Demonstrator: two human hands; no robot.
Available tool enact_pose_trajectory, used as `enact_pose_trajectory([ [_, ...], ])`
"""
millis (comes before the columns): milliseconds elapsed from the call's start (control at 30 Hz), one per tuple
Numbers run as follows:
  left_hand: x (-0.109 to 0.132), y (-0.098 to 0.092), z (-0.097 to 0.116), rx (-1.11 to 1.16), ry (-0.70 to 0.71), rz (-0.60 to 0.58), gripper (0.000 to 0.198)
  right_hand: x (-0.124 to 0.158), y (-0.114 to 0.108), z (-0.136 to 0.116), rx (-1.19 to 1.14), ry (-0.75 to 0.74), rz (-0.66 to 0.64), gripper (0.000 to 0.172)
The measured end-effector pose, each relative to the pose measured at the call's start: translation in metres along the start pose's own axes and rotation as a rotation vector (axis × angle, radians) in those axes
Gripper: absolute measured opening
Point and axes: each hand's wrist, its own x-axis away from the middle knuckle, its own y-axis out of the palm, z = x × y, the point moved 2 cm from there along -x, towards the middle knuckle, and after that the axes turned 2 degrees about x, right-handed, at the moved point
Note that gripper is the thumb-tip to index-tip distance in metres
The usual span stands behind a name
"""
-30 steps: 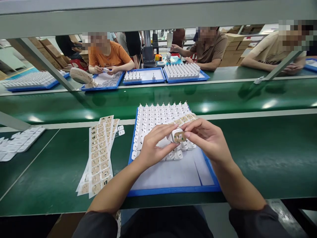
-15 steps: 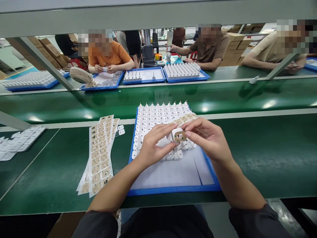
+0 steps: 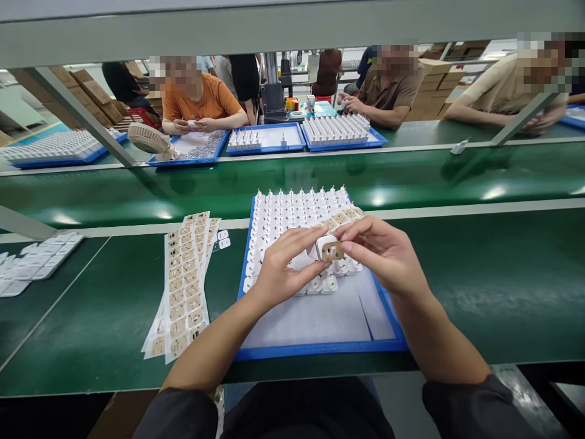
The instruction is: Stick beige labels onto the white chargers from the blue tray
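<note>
My left hand [image 3: 281,268] grips a small white plug-like piece [image 3: 319,245] between thumb and fingers, its flat face turned towards me. Over that face lies a tan adhesive sticker [image 3: 331,252] with cut-outs, and my right hand [image 3: 386,253] pinches its right edge between thumb and forefinger. Below both hands is a blue-rimmed tray [image 3: 320,349] holding rows of white plug pieces [image 3: 292,213], many with pins upward. A sheet of tan stickers [image 3: 345,217] rests on those rows behind my right hand, which partly hides it.
Overlapping sticker sheets [image 3: 185,286] lie left of the tray, with small white labels [image 3: 223,239] beside them. White flat parts [image 3: 41,262] are stacked at far left. Beyond the green belt [image 3: 411,177], co-workers sit by more trays [image 3: 267,149] and a fan [image 3: 148,139].
My hands, the white plug piece and the sticker hold almost the same position. Across the belt, the co-worker in brown has drawn an outstretched arm back.
</note>
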Motion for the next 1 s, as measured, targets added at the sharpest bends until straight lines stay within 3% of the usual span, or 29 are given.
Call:
enact_pose_trajectory([
  [1000,-0.0003,0.0002,0.0021,-0.074,0.035,-0.007,0.052,0.0012,0.0058,-0.0012,0.134,-0.037,0.071,0.01],
])
